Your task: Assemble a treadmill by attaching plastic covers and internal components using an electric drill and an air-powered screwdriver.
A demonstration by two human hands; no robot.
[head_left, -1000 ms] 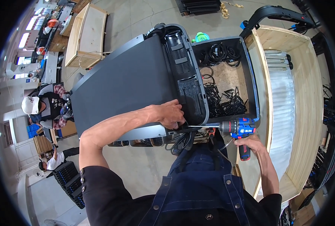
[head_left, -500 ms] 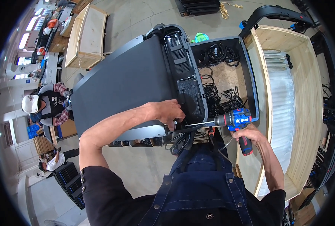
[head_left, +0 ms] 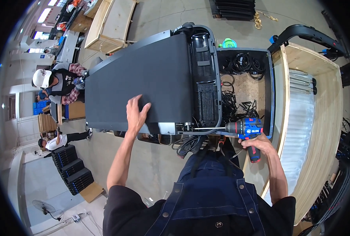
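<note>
My right hand (head_left: 262, 144) is wrapped round the grip of a blue and black cordless drill (head_left: 249, 127). Its long thin bit (head_left: 210, 128) points left, with the tip at a small roller end (head_left: 188, 126) on the near corner of a treadmill (head_left: 168, 128); whether it engages a screw there I cannot tell. My left hand (head_left: 136, 115) is spread open over the near side of the black running belt (head_left: 143, 74), holding nothing. Right of the belt, the uncovered motor bay (head_left: 201, 59) shows a ribbed cylinder and a dark plate.
A dark bin (head_left: 270, 84) of black screws and coiled cables adjoins the treadmill's right end. Farther right stands a long wooden crate (head_left: 324, 129). Looped black cable (head_left: 188, 145) hangs at the near edge. Across the belt, at far left, a person in a white cap (head_left: 57, 82) works.
My left hand has left the treadmill's near corner and moved left over the belt, its fingers opening out. The drill stays at the corner in my right hand; the whole view has shifted.
</note>
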